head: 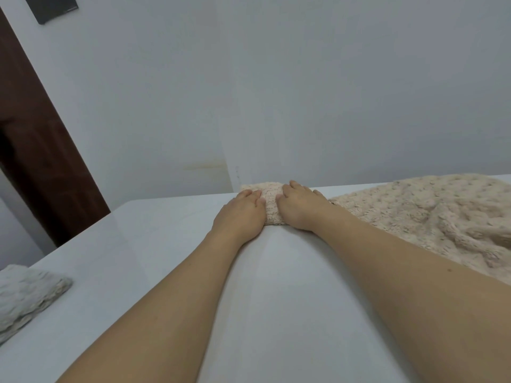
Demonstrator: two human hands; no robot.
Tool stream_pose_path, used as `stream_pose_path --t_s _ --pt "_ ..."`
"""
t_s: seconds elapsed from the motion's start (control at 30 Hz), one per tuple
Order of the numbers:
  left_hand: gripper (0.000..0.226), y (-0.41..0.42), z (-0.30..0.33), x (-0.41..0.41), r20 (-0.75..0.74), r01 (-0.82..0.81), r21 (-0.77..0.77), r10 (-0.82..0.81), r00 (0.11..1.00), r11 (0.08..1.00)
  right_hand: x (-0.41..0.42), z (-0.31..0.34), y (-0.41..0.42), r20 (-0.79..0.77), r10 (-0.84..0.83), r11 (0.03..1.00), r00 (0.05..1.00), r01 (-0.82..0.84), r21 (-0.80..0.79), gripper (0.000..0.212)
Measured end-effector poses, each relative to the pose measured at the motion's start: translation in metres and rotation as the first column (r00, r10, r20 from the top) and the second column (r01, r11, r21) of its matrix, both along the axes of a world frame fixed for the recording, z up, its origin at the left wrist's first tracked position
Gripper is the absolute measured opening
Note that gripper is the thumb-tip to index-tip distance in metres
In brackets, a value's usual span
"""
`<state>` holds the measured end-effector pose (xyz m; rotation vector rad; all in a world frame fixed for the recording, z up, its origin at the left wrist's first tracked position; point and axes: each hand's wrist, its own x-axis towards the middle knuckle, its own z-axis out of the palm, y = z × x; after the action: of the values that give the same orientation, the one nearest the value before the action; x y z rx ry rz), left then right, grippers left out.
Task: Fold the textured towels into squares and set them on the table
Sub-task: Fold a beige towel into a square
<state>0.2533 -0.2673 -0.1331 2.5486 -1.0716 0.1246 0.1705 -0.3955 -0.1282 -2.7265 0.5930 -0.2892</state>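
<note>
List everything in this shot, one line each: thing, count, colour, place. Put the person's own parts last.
folded towel: 1, beige, far edge of the table, under both hands
loose towel: 1, beige, spread rumpled on the table's right side
grey towel: 1, pale grey, folded, left edge of the table, partly out of frame
table: 1, white, fills the lower frame
wall: 1, pale grey, behind the table
door: 1, dark brown, far left
dark panel: 1, black, on the wall, top left, cut off
left hand: 1, resting flat on the folded towel's left side
right hand: 1, resting flat on its right side
</note>
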Motion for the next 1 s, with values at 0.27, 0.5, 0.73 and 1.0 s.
stream_pose_path --t_s 0.27,0.5,0.73,1.0 --pt "0.049 0.002 0.0 -0.004 0.011 -0.006 -0.029 0.006 1.0 1.0 0.001 0.0 -0.002 0.119 -0.095 0.97 0.988 0.065 0.233 0.04" --pt "0.047 0.007 0.005 -0.024 0.256 -0.071 -0.273 0.144 0.956 0.959 -0.04 0.025 -0.001 0.459 -0.223 0.877 0.86 -0.028 0.48 0.031" --pt "0.044 -0.028 0.031 -0.093 0.414 0.017 -0.285 0.107 0.904 0.959 -0.132 0.064 -0.112 0.11 -0.306 0.952 0.946 0.302 0.05 0.044" --pt "0.041 -0.114 0.047 -0.157 -0.098 -0.018 0.205 0.039 0.994 0.979 -0.162 0.019 -0.138 -0.164 -0.435 0.9 0.886 0.433 -0.046 0.047"
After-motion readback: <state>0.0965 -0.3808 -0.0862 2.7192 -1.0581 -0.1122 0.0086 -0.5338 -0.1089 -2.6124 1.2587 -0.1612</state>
